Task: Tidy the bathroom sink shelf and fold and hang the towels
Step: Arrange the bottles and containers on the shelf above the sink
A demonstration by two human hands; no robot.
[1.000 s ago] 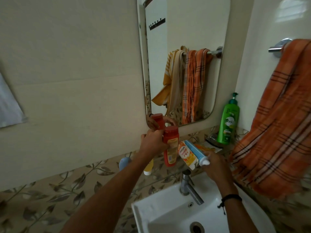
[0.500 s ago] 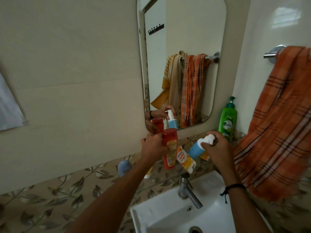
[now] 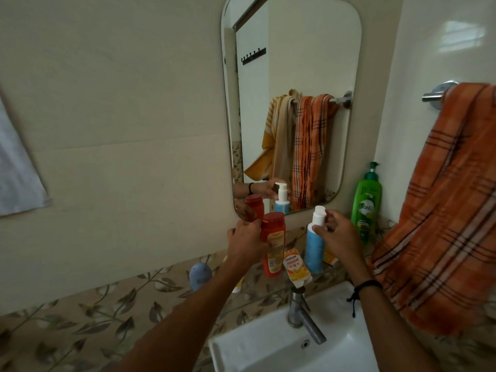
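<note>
My left hand (image 3: 245, 241) grips a red bottle (image 3: 273, 245) that stands upright on the shelf below the mirror. My right hand (image 3: 339, 234) holds a blue pump bottle (image 3: 314, 247) with a white top, upright on the shelf just right of the red one. Between them a small orange and white Centrum box (image 3: 295, 267) leans over the tap. A green pump bottle (image 3: 366, 204) stands at the shelf's right end. An orange checked towel (image 3: 442, 210) hangs bunched from the rail (image 3: 436, 93) on the right wall.
A white sink (image 3: 257, 345) with a steel tap (image 3: 303, 315) lies below my arms. A bluish rounded object (image 3: 200, 273) sits left on the shelf, a yellow-white tube (image 3: 237, 287) partly hidden under my left arm. The mirror (image 3: 292, 103) reflects more towels. White cloth (image 3: 16, 178) hangs far left.
My right hand has lifted the blue pump bottle from lying flat and stood it upright on the shelf. My left hand has kept its hold on the red bottle.
</note>
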